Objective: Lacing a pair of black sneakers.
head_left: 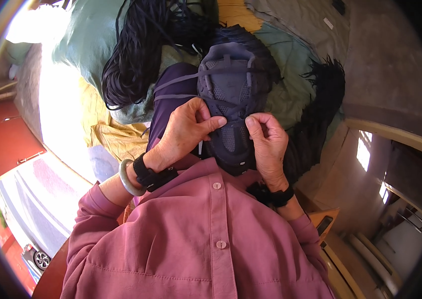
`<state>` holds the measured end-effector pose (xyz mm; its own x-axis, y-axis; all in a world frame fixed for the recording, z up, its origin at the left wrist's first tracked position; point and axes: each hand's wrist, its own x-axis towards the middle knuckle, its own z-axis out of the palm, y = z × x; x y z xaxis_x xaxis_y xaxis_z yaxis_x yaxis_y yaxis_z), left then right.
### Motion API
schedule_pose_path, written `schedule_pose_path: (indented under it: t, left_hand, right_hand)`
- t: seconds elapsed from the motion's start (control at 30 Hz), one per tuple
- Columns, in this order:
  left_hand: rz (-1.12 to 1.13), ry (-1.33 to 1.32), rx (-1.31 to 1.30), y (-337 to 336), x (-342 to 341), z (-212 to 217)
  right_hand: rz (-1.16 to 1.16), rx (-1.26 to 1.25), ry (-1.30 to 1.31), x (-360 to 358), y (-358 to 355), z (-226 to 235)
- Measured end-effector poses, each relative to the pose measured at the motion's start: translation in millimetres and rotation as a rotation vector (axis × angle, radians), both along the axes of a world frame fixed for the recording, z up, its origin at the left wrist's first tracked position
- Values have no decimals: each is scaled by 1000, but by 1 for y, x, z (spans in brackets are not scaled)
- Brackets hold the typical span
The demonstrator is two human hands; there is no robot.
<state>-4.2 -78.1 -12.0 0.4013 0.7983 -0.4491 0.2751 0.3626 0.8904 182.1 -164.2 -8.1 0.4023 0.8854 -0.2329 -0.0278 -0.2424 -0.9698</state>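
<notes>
A dark grey shoe (pixel 228 89) with mesh panels rests on my lap, its toe towards me and its opening away. Dark laces (pixel 176 78) cross its upper part, and two strands trail off to the left over my purple-clad leg. My left hand (pixel 187 125) pinches the shoe's left lacing edge, with the thumb on top. Opposite it, my right hand (pixel 269 144) has thumb and forefinger pressed together at the right lacing edge. What lies between those right fingertips, perhaps a lace, is too small to make out. The shoe's underside is hidden.
A thick bundle of black laces (pixel 133 65) hangs over green cloth (pixel 84 55) at the far left. Behind and right of the shoe curves a row of stacked dark pieces (pixel 323 99). Yellow cloth (pixel 116 139) lies left; a wooden drawer (pixel 325 222) stands by my right elbow.
</notes>
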Motion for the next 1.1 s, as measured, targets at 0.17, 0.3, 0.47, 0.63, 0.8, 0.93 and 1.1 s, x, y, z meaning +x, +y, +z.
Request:
schedule_pose_path:
  t: [0.17,0.3,0.47,0.63,0.8,0.93,1.1]
  left_hand:
    - [-67,-1,4,3,-6,5]
    - [-131,245,306,5,-15,21]
    - [-148,411,1109,24,-21,33]
    - [-313,450,1042,38,-22,34]
    - [-369,343,750,47,-23,32]
    - [-309,164,479,57,-33,26]
    - [-310,113,463,62,-40,27]
  right_hand:
    - [-17,7,77,0,0,-2]
    - [-1,5,94,1,1,-6]
    - [9,30,47,1,2,-8]
    - [34,161,104,1,2,-7]
    - [89,163,59,4,-1,-10]
    - [111,161,-2,4,1,-9]
    - [135,157,-45,5,2,-10]
